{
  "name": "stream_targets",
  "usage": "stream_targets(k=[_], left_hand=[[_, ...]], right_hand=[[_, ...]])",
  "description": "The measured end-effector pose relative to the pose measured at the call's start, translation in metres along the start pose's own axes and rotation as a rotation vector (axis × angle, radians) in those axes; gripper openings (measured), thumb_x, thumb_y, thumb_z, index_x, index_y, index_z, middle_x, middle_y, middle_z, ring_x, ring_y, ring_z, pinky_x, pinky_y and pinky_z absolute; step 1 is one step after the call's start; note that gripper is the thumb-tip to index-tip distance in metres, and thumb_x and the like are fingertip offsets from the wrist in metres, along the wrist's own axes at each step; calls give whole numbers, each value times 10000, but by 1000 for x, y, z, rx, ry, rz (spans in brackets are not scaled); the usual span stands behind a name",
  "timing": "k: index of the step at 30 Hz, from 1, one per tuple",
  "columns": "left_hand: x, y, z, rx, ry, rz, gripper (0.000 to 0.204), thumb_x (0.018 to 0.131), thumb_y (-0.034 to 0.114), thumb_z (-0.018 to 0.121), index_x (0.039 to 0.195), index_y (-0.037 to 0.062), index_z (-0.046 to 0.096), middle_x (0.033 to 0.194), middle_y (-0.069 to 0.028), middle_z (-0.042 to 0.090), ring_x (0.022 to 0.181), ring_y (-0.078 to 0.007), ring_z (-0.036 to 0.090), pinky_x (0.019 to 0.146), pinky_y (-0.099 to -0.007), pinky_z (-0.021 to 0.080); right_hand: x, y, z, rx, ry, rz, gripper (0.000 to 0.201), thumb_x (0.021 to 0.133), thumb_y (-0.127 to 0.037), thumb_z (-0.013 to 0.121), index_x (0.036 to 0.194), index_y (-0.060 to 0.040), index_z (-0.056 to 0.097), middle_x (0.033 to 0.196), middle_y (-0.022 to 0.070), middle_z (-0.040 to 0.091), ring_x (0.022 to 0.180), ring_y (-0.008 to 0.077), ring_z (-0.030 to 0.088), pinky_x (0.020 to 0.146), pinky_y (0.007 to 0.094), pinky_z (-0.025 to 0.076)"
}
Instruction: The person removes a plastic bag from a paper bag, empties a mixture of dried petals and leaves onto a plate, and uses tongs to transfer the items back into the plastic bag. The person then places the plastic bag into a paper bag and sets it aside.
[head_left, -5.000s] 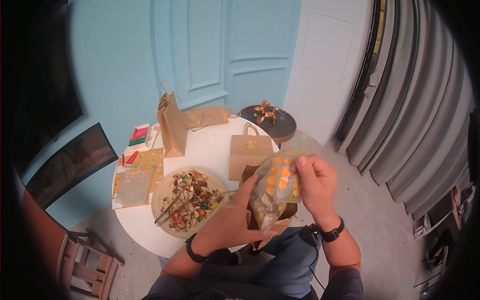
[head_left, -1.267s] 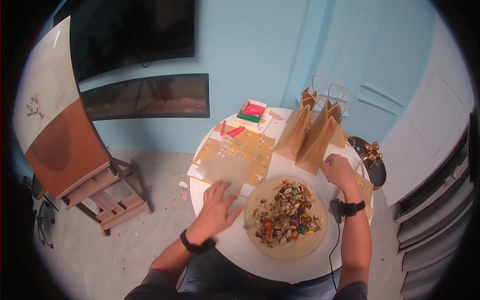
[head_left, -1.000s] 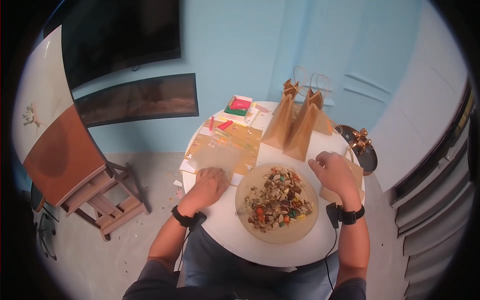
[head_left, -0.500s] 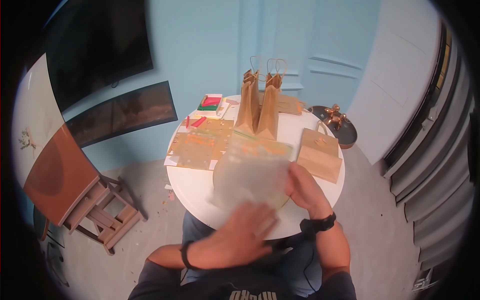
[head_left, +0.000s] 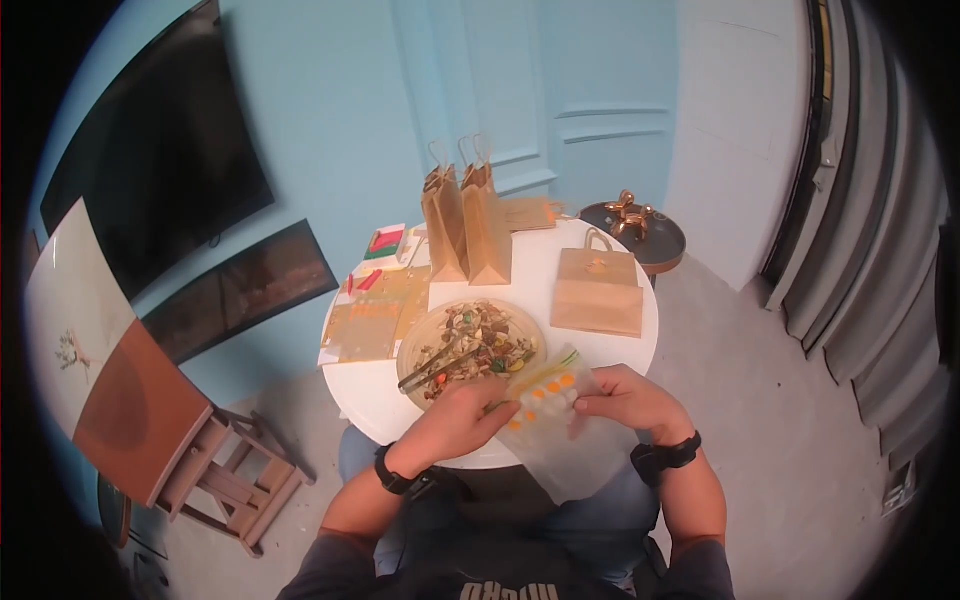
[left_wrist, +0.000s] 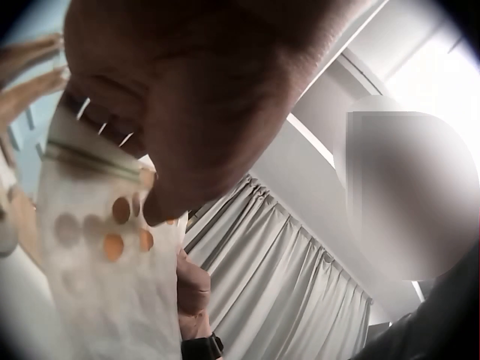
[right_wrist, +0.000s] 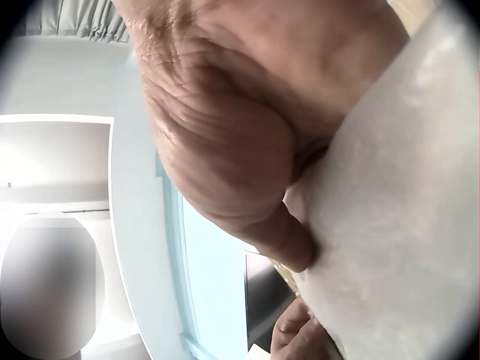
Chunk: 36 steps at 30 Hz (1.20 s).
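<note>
A frosted zip bag (head_left: 575, 465) with orange and white dots hangs between both hands over the table's front edge. My left hand (head_left: 458, 415) pinches its zip end, thumb on the near side. My right hand (head_left: 642, 402) pinches the bag's other side near the dots. In the left wrist view, the zip strip and orange dots of the bag (left_wrist: 90, 285) show below my fingers. The right wrist view has my thumb pressed on the pale bag (right_wrist: 397, 187); the fingers behind are hidden. The bag looks flat.
Metal tongs (head_left: 425, 375) lie across a round tray (head_left: 407, 350) of mixed brown and coloured pieces. Two paper bags (head_left: 490, 235) stand behind; another paper bag (head_left: 598, 295) lies at right. More zip bags (head_left: 365, 330) lie at left near a box (head_left: 390, 245) of coloured pieces.
The zip bag has come from the table's left side to in front of me, and both hands now hold it by its upper part. The head view has turned right.
</note>
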<state>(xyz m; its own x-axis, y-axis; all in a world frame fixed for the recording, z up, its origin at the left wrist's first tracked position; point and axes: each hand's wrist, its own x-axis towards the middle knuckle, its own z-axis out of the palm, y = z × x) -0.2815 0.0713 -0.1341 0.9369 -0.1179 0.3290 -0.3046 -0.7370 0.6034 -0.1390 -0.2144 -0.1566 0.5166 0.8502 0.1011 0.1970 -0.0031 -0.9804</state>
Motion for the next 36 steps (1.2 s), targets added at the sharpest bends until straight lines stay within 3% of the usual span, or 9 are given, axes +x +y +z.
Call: stream_targets(k=[5,8,11,22,25,28,31,34,36], left_hand=[[4,-4,12,-1,95,3,403,991,247,917,811,-14,669,660,-181,557,578,-340,532,583,-476,427],[5,3,13,48,144,65,451,963,250,946,765,-8,635,666,-180,566,582,-356,541,572,-465,434],[5,3,16,77,186,99,480,949,258,964,750,-1,613,664,-177,567,576,-340,542,563,-454,432],[-9,-23,30,-378,-157,-126,387,1141,262,750,888,-30,727,687,-105,660,608,-154,564,611,-372,485],[-9,-40,26,-292,-95,-133,381,1152,275,729,935,-35,775,727,-67,718,650,-118,634,635,-337,522],[3,-58,-3,-194,-161,-341,386,1149,277,722,927,-31,791,739,-62,736,678,-120,689,660,-323,549],[11,-46,-17,-253,-167,-310,366,1132,286,747,955,-29,803,769,-76,748,715,-119,702,675,-326,558],[20,-54,-37,-235,81,-373,367,1090,311,799,988,-41,800,832,-125,778,750,-179,737,705,-356,579],[25,-71,-47,40,232,-364,436,1036,381,838,966,-45,782,859,-197,774,793,-333,752,753,-430,584]], right_hand=[[-14,-34,27,-792,623,-259,380,1020,-110,809,1388,-55,728,938,117,756,863,311,777,776,430,615],[-25,-62,56,-706,333,-237,448,981,-72,794,1420,-49,709,978,166,735,877,399,738,768,478,611],[-10,-50,72,-866,347,-407,340,985,-74,776,1323,-58,734,986,158,727,861,416,736,772,514,609],[-3,-27,63,-916,141,-352,163,971,-113,784,1110,-54,722,923,141,682,868,405,718,757,516,592],[-9,-33,47,-943,51,-316,119,973,-107,784,964,-33,691,859,135,669,835,389,719,737,509,585],[-14,-50,18,-800,56,-296,159,964,-93,793,854,-32,695,797,126,671,789,375,711,712,492,577],[-6,-48,2,-728,164,-337,159,919,-69,822,802,-41,716,755,120,690,718,367,688,655,464,552],[12,-54,-12,-753,304,-388,238,873,-69,844,720,-26,667,693,126,648,635,369,642,590,458,499],[26,-60,-23,-810,387,-394,258,866,-78,844,706,-21,650,670,139,615,612,373,615,574,463,470]])
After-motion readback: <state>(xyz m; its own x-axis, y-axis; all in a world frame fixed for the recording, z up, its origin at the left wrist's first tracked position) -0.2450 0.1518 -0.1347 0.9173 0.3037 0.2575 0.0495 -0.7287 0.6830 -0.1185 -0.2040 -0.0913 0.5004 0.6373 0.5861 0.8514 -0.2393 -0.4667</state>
